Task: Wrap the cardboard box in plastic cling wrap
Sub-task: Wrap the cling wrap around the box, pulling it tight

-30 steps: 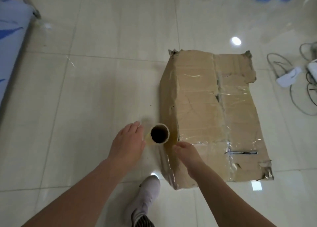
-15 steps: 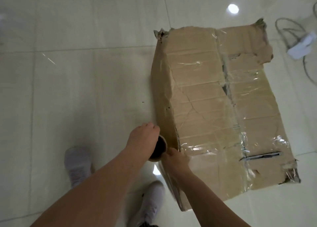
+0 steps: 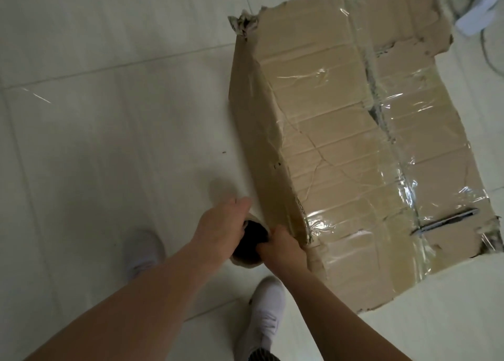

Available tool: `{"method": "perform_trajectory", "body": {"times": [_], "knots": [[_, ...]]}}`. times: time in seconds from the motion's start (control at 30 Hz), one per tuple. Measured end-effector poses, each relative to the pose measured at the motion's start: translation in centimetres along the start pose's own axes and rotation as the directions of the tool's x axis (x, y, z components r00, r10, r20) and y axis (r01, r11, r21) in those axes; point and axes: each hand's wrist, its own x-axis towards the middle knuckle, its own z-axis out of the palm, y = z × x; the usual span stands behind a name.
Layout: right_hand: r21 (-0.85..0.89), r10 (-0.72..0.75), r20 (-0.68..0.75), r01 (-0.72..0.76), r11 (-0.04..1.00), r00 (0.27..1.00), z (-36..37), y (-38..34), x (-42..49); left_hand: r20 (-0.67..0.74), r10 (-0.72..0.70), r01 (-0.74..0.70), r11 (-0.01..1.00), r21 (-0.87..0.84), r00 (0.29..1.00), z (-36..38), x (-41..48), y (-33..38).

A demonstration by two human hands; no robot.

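Observation:
A worn brown cardboard box [image 3: 341,147] stands on the tiled floor, with shiny cling wrap across its top and near end. The cling wrap roll [image 3: 249,242], a cardboard tube with a dark hollow end, is upright beside the box's left side. My left hand [image 3: 221,224] grips the roll from the left. My right hand [image 3: 283,244] holds it from the right, next to the box's near left edge. A sheet of film runs from the roll up along the box's left side.
My two white shoes [image 3: 266,314] stand on the pale floor tiles [image 3: 109,142] just below the hands. A white power strip [image 3: 480,11] with grey cables lies at the top right, beyond the box.
The view has closed in on the box. Both hands, apart around the roll a second ago, now clasp it, and the roll sits closer to the box's left side.

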Motion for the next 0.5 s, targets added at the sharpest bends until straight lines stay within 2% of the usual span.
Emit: {"method": "perform_trajectory", "body": {"times": [0.13,0.23,0.3,0.37,0.43,0.5], "knots": [[-0.128,-0.105,-0.047,0.098,0.987,0.993,-0.4,-3.4,1.1,-0.094,-0.086,0.076,0.992,-0.104,0.992,-0.9,0.2,-2.1],[-0.254,-0.333,-0.123,0.294,0.921,0.935,-1.6,-6.0,2.1,-0.175,-0.226,0.177,0.95,-0.256,0.958,-1.2,0.8,-3.4],[-0.435,-0.526,-0.107,0.436,0.788,0.843,-2.6,-7.7,3.2,-0.221,-0.335,0.238,0.896,-0.375,0.916,-1.0,1.0,-3.9],[-0.602,-0.657,0.017,0.533,0.595,0.753,-3.6,-8.9,4.4,-0.239,-0.404,0.254,0.839,-0.48,0.883,-0.8,1.0,-3.9],[-0.668,-0.714,0.149,0.602,0.438,0.684,-4.2,-9.6,5.0,-0.237,-0.402,0.228,0.815,-0.533,0.885,-0.8,1.1,-3.8],[-0.681,-0.743,0.222,0.646,0.345,0.631,-4.4,-9.9,5.2,-0.232,-0.373,0.205,0.823,-0.53,0.898,-1.3,1.8,-4.0]]}}
